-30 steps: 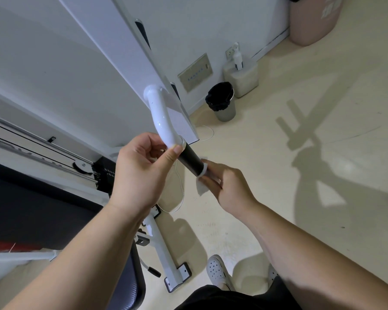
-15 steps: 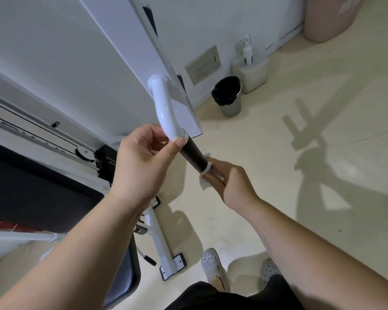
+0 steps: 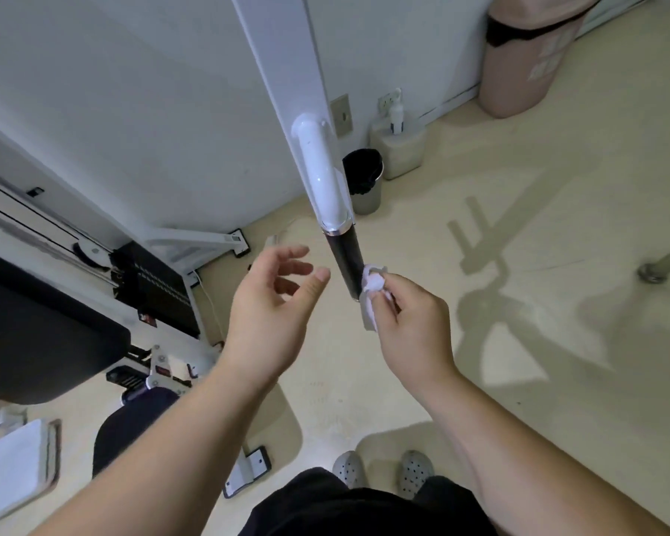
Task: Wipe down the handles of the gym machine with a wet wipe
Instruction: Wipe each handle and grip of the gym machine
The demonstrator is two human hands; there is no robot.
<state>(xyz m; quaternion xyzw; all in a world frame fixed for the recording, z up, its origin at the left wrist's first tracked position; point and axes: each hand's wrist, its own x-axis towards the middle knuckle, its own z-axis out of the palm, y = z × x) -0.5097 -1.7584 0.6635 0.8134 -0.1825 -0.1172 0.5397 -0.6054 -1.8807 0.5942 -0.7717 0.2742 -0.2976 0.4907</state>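
A white gym machine arm (image 3: 287,52) runs down the middle of the view and ends in a white tube (image 3: 323,176) with a black handle grip (image 3: 345,261). My right hand (image 3: 410,323) pinches a crumpled white wet wipe (image 3: 372,294) against the lower right side of the black grip. My left hand (image 3: 271,307) hovers just left of the grip, fingers apart, holding nothing and not touching the handle.
A black padded bench (image 3: 35,323) and the machine's weight stack (image 3: 155,288) stand at the left. By the wall are a small black-lined bin (image 3: 364,179), a pump bottle (image 3: 397,148) and a large pink bin (image 3: 530,56). A metal leg (image 3: 666,265) is at right.
My left hand has let go of the white tube and dropped away to the left, open. My right hand stays on the wipe at the grip's lower end. The view has shifted.
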